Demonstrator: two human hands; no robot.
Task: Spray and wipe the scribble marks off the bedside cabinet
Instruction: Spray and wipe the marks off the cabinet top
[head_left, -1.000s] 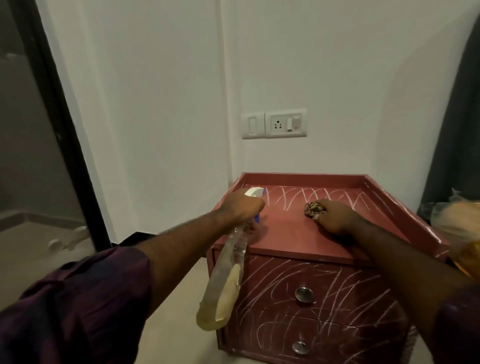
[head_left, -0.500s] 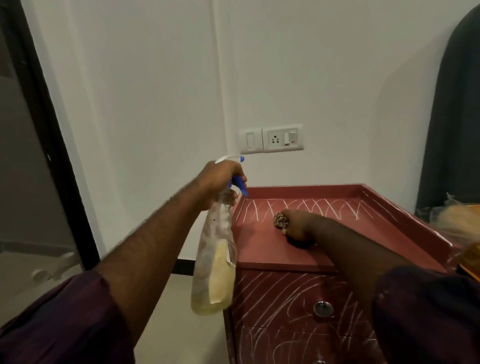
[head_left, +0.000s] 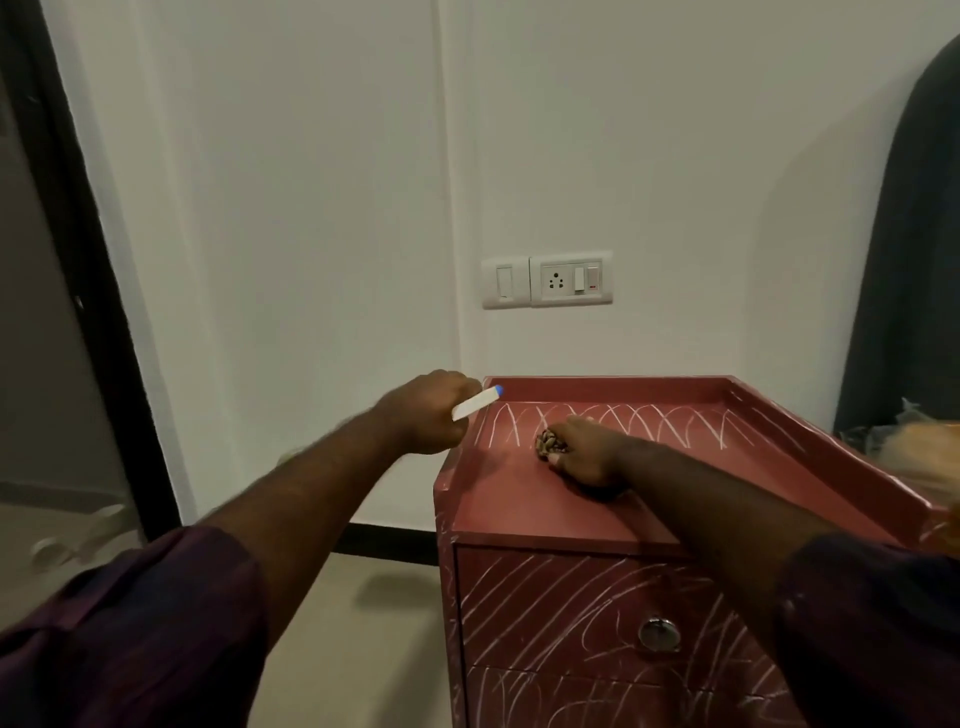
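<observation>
The red bedside cabinet (head_left: 498, 499) stands against the white wall, with white scribble marks (head_left: 623, 423) along the back of its top and across its drawer fronts. My left hand (head_left: 426, 415) grips the spray bottle (head_left: 475, 404) just left of the cabinet's back left corner; only the white nozzle with a blue tip shows, pointing over the top, and the bottle body is hidden behind my arm. My right hand (head_left: 584, 454) holds a bunched patterned cloth (head_left: 549, 444) down on the cabinet top near the scribbles.
A switch and socket plate (head_left: 548, 280) is on the wall above the cabinet. A dark door frame (head_left: 93, 291) runs down the left. Dark fabric (head_left: 909, 260) hangs at the right, with a blurred yellowish item (head_left: 924, 447) beside the cabinet's right rim.
My left hand lifted the spray bottle, then lowered it beside the cabinet's left corner, hiding the bottle body. The right hand with the cloth slid left across the top.
</observation>
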